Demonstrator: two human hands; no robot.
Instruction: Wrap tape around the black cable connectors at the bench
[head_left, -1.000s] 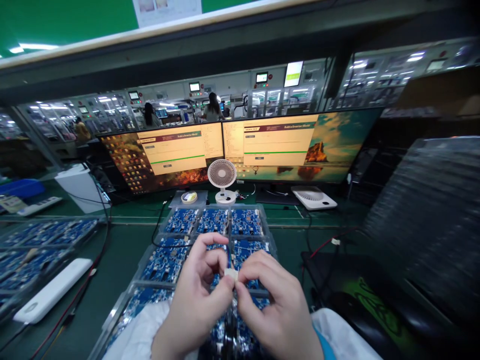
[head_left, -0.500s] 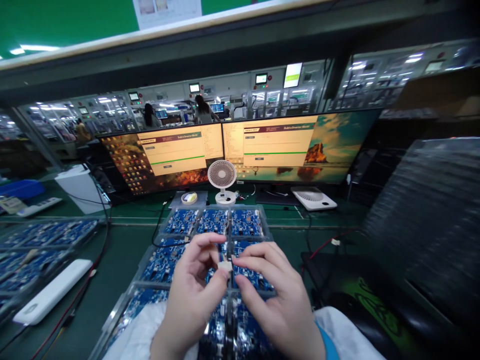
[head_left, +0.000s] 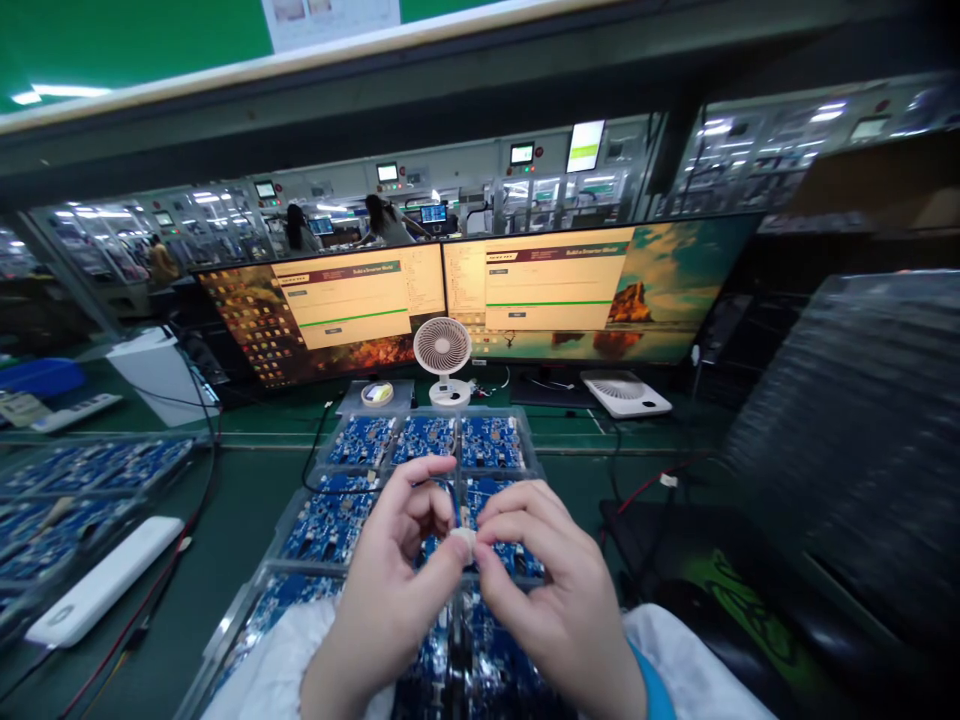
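Left hand [head_left: 394,585] pinches small white piece [head_left: 464,540] above tray [head_left: 307,569]; right hand [head_left: 555,590] at its right edge, grip unclear; an uneven pull could slip it onto blue boards [head_left: 326,530] below.

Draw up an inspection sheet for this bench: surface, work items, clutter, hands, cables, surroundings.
Surface: green bench, with a clear tray under the hands.
Work items: small white piece in hand; blue boards in the tray.
Clutter: fan, upright; tape roll; white device at left.
Hands: left hand pinches the piece; right hand has its fingertips at the piece's edge, grip unclear.
Cables: black cable over the tray's left side; red cable at right.
Surroundings: two monitors, both lit; people beyond them.
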